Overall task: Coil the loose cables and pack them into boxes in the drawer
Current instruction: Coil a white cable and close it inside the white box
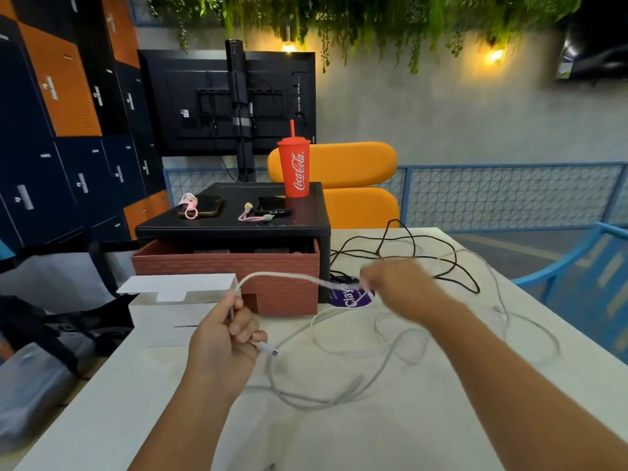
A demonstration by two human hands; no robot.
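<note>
Left hand [224,334]: clenched around the white cable [373,351] close to its end, lower centre of the frame. The plug sticks out just past the fingers, to their right.

Right hand [397,287]: blurred, centre right of the frame. It grasps the same cable further along its length, and the exact lie of the fingers cannot be made out.

Between the 2 hands the cable runs in a raised arc in front of the drawer [224,266]. Its remaining length lies in loose loops on the tabletop [441,419], lower centre and right.

A black cable [424,253] lies tangled on the tabletop, right of the drawer and behind the right hand.

The drawer, brick-patterned, stands pulled out of a black drawer unit [238,229]. Its contents are too dark to identify.

A white box [163,321] sits open just left of the drawer front, flap raised.

On top of the unit are 2 phones [204,205], a pink cord [255,217] and a red cup [294,168] with a straw.

A purple sticker [353,300] lies on the tabletop under the right hand.
</note>
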